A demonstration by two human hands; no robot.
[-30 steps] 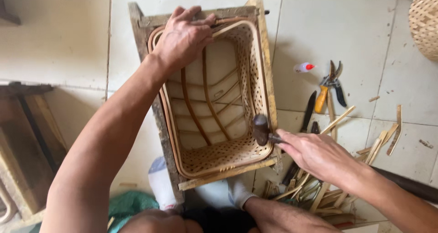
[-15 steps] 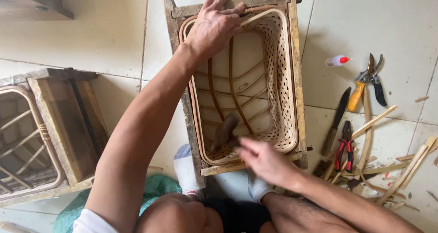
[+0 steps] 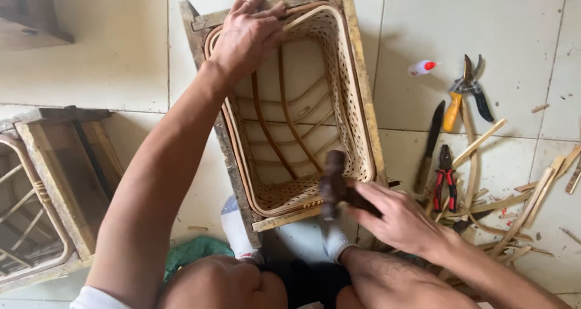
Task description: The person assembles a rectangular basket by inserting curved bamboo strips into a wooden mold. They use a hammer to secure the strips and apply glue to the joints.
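Nearest, at 5 o'clock – right hand (image 3: 404, 221) wrapped tight round a hammer (image 3: 334, 184), its head over the near rim of the woven basket (image 3: 339, 97). Basket sitting inside a wooden frame (image 3: 365, 91) in the middle. Farther, at 12 o'clock – left hand (image 3: 247, 35) gripping the basket's far rim. Pliers (image 3: 445, 179) at 3 o'clock.

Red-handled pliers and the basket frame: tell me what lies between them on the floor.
In the head view, a dark-bladed knife lies on the tile between the red-handled pliers and the basket frame.

Pale tiled floor (image 3: 109, 61) under wooden frame (image 3: 363, 85), pruning shears (image 3: 466, 91), red-handled pliers (image 3: 445, 179), bamboo offcuts (image 3: 514, 200).
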